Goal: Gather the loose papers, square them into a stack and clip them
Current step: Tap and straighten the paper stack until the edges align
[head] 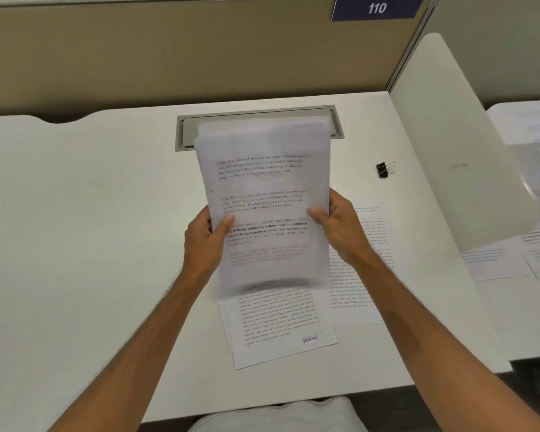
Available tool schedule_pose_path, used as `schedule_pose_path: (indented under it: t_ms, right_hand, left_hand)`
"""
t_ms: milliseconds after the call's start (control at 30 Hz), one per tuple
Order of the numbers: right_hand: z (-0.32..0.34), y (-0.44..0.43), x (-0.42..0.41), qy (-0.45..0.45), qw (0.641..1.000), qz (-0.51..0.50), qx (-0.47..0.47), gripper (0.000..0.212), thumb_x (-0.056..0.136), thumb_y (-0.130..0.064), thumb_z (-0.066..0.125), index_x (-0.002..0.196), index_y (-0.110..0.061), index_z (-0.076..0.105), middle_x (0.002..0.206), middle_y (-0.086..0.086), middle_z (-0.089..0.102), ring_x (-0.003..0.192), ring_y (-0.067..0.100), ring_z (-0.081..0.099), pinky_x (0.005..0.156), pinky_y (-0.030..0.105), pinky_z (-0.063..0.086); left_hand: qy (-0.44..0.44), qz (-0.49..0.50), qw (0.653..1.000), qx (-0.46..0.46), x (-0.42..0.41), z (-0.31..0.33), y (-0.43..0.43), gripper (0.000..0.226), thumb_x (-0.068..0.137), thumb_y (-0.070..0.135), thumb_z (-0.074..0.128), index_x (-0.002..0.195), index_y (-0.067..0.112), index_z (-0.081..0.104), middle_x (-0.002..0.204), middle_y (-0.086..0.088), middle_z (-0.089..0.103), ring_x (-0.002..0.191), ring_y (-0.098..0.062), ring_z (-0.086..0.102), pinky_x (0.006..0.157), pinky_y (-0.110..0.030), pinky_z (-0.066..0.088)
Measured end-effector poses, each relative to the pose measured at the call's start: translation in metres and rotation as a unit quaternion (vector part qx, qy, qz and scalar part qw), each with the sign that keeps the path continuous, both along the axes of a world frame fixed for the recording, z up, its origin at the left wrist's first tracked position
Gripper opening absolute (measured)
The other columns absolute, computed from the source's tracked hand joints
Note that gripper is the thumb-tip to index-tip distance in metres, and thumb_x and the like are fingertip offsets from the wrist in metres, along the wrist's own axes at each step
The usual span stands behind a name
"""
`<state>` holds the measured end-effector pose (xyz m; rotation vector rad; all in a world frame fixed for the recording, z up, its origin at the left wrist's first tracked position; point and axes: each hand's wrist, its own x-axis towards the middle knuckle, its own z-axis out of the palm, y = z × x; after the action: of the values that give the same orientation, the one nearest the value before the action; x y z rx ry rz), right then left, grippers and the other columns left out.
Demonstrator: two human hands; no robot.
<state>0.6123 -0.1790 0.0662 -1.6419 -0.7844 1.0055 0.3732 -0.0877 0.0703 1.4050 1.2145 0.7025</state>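
Observation:
I hold a stack of printed papers (264, 182) upright over the desk, its lower edge blurred just above the sheets lying below. My left hand (205, 241) grips the stack's left edge and my right hand (340, 227) grips its right edge, thumbs on the front page. Two overlapping printed sheets (281, 328) lie on the desk under the stack, one stamped SPEED-POST. Another printed sheet (363, 269) lies to the right, partly under my right forearm. A black binder clip (384, 169) rests on the desk at the right, apart from both hands.
The white desk (91, 229) has a grey cable tray (256, 118) at the back, partly behind the stack. A white side partition (449, 135) stands at the right; beyond it lie more papers (530, 251) on a neighbouring desk. A tan back panel carries a "110" sign (376, 8).

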Motion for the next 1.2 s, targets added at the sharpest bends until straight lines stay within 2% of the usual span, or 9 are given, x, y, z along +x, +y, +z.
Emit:
schedule_pose_path:
  t_ms: [200, 333, 433, 567, 633, 733, 833, 1033, 1200]
  right_hand:
    - [-0.033, -0.02, -0.016, -0.022, 0.992, -0.011, -0.122, 0.034, 0.089, -0.009, 0.072, 0.121, -0.011, 0.062, 0.118, 0.007, 0.072, 0.103, 0.025, 0.071, 0.09, 0.05, 0.059]
    - [-0.049, -0.031, -0.033, -0.102, 0.973, 0.007, -0.205, 0.022, 0.087, -0.011, 0.073, 0.106, -0.008, 0.062, 0.105, 0.009, 0.072, 0.093, 0.026, 0.07, 0.075, 0.032, 0.059]
    - [-0.059, -0.036, -0.043, -0.189, 0.954, 0.034, -0.229, 0.019, 0.089, -0.011, 0.067, 0.106, -0.006, 0.061, 0.105, 0.011, 0.066, 0.089, 0.025, 0.062, 0.064, 0.025, 0.047]
    - [-0.062, -0.037, -0.053, -0.277, 0.921, 0.061, -0.267, 0.042, 0.091, -0.02, 0.066, 0.129, -0.006, 0.051, 0.124, 0.01, 0.047, 0.115, 0.025, 0.047, 0.082, 0.034, 0.047]
    - [-0.061, -0.036, -0.057, -0.29, 0.913, 0.063, -0.28, 0.048, 0.091, -0.021, 0.066, 0.134, -0.006, 0.048, 0.13, 0.012, 0.045, 0.121, 0.026, 0.043, 0.086, 0.033, 0.045]
    - [-0.06, -0.032, -0.059, -0.286, 0.913, 0.057, -0.285, 0.049, 0.089, -0.019, 0.067, 0.133, -0.005, 0.049, 0.128, 0.013, 0.047, 0.118, 0.027, 0.046, 0.086, 0.032, 0.043]
    - [-0.059, -0.026, -0.058, -0.262, 0.919, 0.038, -0.291, 0.048, 0.085, -0.019, 0.07, 0.128, -0.006, 0.052, 0.123, 0.013, 0.05, 0.112, 0.03, 0.052, 0.088, 0.037, 0.049]
    - [-0.057, -0.017, -0.055, -0.188, 0.938, -0.011, -0.292, 0.036, 0.08, -0.012, 0.073, 0.11, -0.011, 0.053, 0.112, 0.012, 0.061, 0.09, 0.025, 0.065, 0.05, 0.021, 0.039]
    - [-0.053, -0.016, -0.054, -0.155, 0.944, -0.051, -0.287, 0.052, 0.083, -0.009, 0.07, 0.129, -0.01, 0.045, 0.121, 0.013, 0.06, 0.102, 0.028, 0.063, 0.067, 0.028, 0.047]
  left_hand:
    - [0.098, 0.033, 0.992, -0.073, -0.013, -0.019, -0.024, 0.016, 0.089, 0.022, 0.076, 0.105, 0.019, 0.072, 0.1, 0.002, 0.078, 0.085, -0.015, 0.076, 0.08, -0.04, 0.063]
    - [0.148, 0.063, 0.979, -0.121, -0.016, -0.036, -0.047, 0.008, 0.087, 0.021, 0.077, 0.092, 0.019, 0.071, 0.094, 0.001, 0.076, 0.079, -0.015, 0.074, 0.068, -0.028, 0.059]
    - [0.177, 0.087, 0.971, -0.136, -0.016, -0.046, -0.059, 0.007, 0.088, 0.021, 0.075, 0.093, 0.016, 0.072, 0.091, 0.0, 0.075, 0.083, -0.021, 0.073, 0.074, -0.035, 0.061]
    - [0.227, 0.1, 0.962, -0.112, -0.024, -0.086, -0.061, 0.049, 0.064, 0.053, 0.068, 0.105, 0.025, 0.073, 0.108, -0.002, 0.07, 0.1, -0.026, 0.068, 0.082, -0.045, 0.061]
    - [0.233, 0.111, 0.958, -0.127, -0.026, -0.108, -0.06, 0.047, 0.06, 0.052, 0.065, 0.102, 0.031, 0.072, 0.111, -0.003, 0.068, 0.101, -0.028, 0.067, 0.083, -0.047, 0.061]
    - [0.218, 0.116, 0.957, -0.15, -0.019, -0.081, -0.058, 0.018, 0.065, 0.035, 0.068, 0.083, 0.038, 0.065, 0.108, -0.006, 0.067, 0.089, -0.027, 0.07, 0.077, -0.046, 0.063]
    - [0.188, 0.112, 0.963, -0.157, -0.013, -0.059, -0.058, 0.02, 0.074, 0.022, 0.07, 0.088, 0.034, 0.063, 0.108, -0.008, 0.065, 0.085, -0.025, 0.07, 0.075, -0.041, 0.062]
    - [0.179, 0.112, 0.963, -0.166, -0.015, -0.058, -0.052, 0.024, 0.088, 0.003, 0.064, 0.107, 0.015, 0.056, 0.094, 0.001, 0.066, 0.08, -0.018, 0.066, 0.06, -0.024, 0.05]
    - [0.22, 0.121, 0.956, -0.152, -0.021, -0.061, -0.048, 0.021, 0.084, 0.007, 0.069, 0.099, 0.016, 0.058, 0.1, -0.006, 0.068, 0.085, -0.026, 0.069, 0.072, -0.039, 0.061]
